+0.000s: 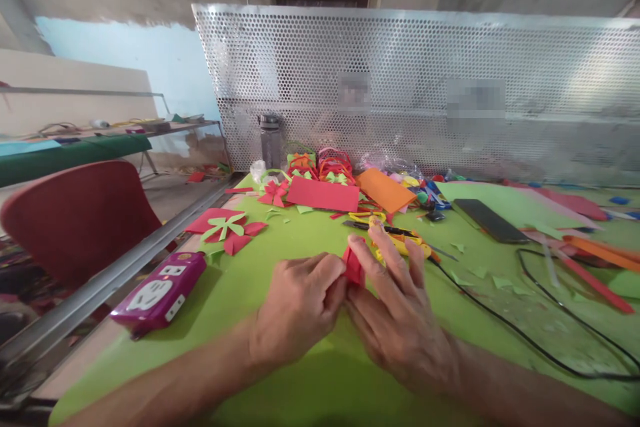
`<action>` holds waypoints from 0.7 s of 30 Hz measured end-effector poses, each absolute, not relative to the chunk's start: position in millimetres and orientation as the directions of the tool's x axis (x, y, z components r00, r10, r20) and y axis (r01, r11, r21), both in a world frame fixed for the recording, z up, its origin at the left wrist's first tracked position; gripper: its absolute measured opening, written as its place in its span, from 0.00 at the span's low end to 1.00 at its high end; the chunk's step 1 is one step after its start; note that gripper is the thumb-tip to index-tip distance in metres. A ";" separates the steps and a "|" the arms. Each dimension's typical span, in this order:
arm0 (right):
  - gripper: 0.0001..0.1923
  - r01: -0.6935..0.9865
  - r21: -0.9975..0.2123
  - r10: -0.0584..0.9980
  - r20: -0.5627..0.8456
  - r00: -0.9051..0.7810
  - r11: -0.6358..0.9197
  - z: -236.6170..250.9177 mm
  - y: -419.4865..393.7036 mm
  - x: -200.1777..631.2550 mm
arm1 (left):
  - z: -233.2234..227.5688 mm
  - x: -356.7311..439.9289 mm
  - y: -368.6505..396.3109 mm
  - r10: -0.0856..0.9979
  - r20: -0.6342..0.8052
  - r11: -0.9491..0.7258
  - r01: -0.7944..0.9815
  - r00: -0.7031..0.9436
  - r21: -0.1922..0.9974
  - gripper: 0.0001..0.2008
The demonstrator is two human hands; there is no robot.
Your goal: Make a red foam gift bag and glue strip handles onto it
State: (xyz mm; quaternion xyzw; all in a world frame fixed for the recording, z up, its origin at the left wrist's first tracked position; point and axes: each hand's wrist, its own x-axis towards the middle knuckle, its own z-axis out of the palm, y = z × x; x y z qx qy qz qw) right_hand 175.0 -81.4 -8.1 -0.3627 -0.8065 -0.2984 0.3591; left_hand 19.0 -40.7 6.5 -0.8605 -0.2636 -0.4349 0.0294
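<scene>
A small folded piece of red paper is between my two hands, low over the green tabletop. My left hand is closed, its thumb and curled fingers pinching the paper's left edge. On the other side, my right hand grips the paper between thumb and index finger, with its other fingers stretched forward. Just past those fingers lie yellow-handled scissors and a yellow-and-black cutter, partly hidden. A red paper rectangle lies beyond, next to an orange sheet.
Left are cut paper flowers and a purple power strip. A phone, a black cable and green scraps lie right. Small red paper baskets and a bottle stand before a perforated metal panel.
</scene>
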 end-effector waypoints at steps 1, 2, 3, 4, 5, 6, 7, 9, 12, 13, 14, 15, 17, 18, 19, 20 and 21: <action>0.07 0.787 0.202 0.365 0.801 -0.475 0.583 -4.6 -84.0 176.7 | 7.5 16.4 -38.7 0.376 0.770 -0.873 0.477 0.516 0.106 0.09; 0.06 0.774 0.176 0.359 0.809 -0.466 0.608 -0.8 -86.0 179.1 | 8.6 13.9 -36.4 0.331 0.770 -0.880 0.474 0.545 0.043 0.08; 0.05 0.765 0.142 0.360 0.818 -0.448 0.628 3.0 -87.0 182.3 | 9.7 11.6 -34.2 0.292 0.770 -0.883 0.469 0.568 -0.011 0.08; 0.05 0.760 0.104 0.366 0.829 -0.423 0.641 6.4 -86.7 186.0 | 10.9 9.5 -32.1 0.261 0.768 -0.885 0.463 0.585 -0.053 0.08; 0.05 0.760 0.067 0.379 0.837 -0.395 0.646 9.1 -85.2 190.2 | 11.9 7.6 -30.2 0.236 0.767 -0.887 0.455 0.597 -0.082 0.07; 0.07 0.763 0.031 0.401 0.837 -0.373 0.646 11.0 -82.6 194.5 | 12.9 5.9 -28.6 0.214 0.766 -0.891 0.443 0.606 -0.101 0.06; 0.09 0.762 -0.002 0.427 0.829 -0.361 0.648 11.9 -79.2 198.7 | 13.6 4.3 -27.1 0.192 0.765 -0.898 0.424 0.615 -0.116 0.06; 0.12 0.747 -0.061 0.487 0.793 -0.367 0.663 11.4 -71.6 205.3 | 14.1 1.5 -24.6 0.152 0.770 -0.913 0.386 0.620 -0.130 0.06; 0.15 0.711 -0.095 0.526 0.741 -0.417 0.697 7.4 -63.8 208.9 | 13.2 -0.5 -21.4 0.118 0.769 -0.934 0.333 0.628 -0.128 0.08; 0.15 0.702 -0.087 0.521 0.735 -0.434 0.707 6.0 -62.7 208.5 | 12.7 -0.4 -20.6 0.110 0.768 -0.940 0.316 0.631 -0.124 0.09; 0.15 0.694 -0.079 0.516 0.730 -0.449 0.715 4.7 -62.1 207.8 | 12.2 0.1 -20.1 0.106 0.767 -0.946 0.302 0.633 -0.118 0.09; 0.15 0.687 -0.072 0.510 0.727 -0.460 0.723 3.6 -61.8 206.8 | 11.9 0.9 -19.9 0.102 0.767 -0.951 0.289 0.633 -0.112 0.10; 0.15 0.675 -0.067 0.501 0.725 -0.473 0.735 1.8 -61.9 204.9 | 11.7 3.0 -20.5 0.103 0.773 -0.957 0.273 0.627 -0.094 0.10; 0.14 0.668 -0.068 0.495 0.729 -0.474 0.741 1.2 -62.1 204.3 | 11.8 4.0 -21.0 0.106 0.777 -0.960 0.267 0.621 -0.083 0.10; 0.14 0.662 -0.072 0.490 0.733 -0.472 0.746 0.9 -62.3 203.8 | 11.9 4.9 -21.7 0.107 0.779 -0.962 0.261 0.618 -0.075 0.10; 0.13 0.654 -0.080 0.486 0.737 -0.469 0.752 0.7 -62.5 203.5 | 12.0 5.5 -22.4 0.109 0.780 -0.964 0.257 0.617 -0.069 0.09; 0.12 0.646 -0.090 0.484 0.741 -0.465 0.758 0.7 -62.8 203.3 | 12.1 6.0 -23.0 0.110 0.782 -0.965 0.254 0.614 -0.063 0.09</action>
